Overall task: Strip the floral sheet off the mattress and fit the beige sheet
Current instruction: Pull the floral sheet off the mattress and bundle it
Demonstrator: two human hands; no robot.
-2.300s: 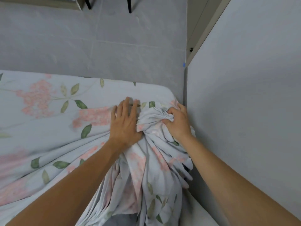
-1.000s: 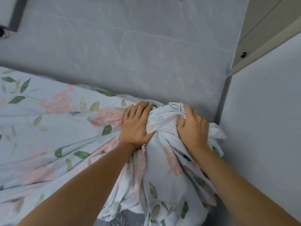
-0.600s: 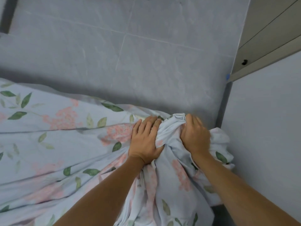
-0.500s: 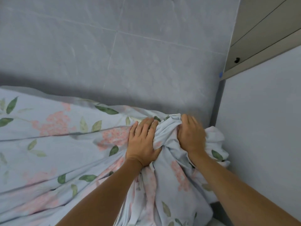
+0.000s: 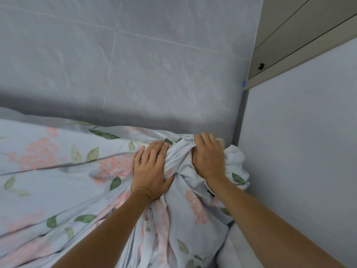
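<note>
Fingers of your right hand (image 5: 208, 161) curl over a bunched ridge of the floral sheet (image 5: 58, 171) at the bed corner; your left hand (image 5: 152, 171) lies flatter, thumb pinching the same bunch. Sheet spreads left over the bed; grey tiled floor (image 5: 154, 64) beyond, pale wall (image 5: 309, 142) right.

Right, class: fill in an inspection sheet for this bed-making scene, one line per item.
Surface: mattress, a pale bare edge showing at lower right.
Job's things: floral sheet bunched at the corner by the wall; beige sheet not seen.
Clutter: nothing seen.
Grip: left hand flat on the sheet, thumb round the bunch; right hand clutching the bunch.
Cables: nothing seen.
Surroundings: grey tiled floor, plain wall, cabinet.
</note>
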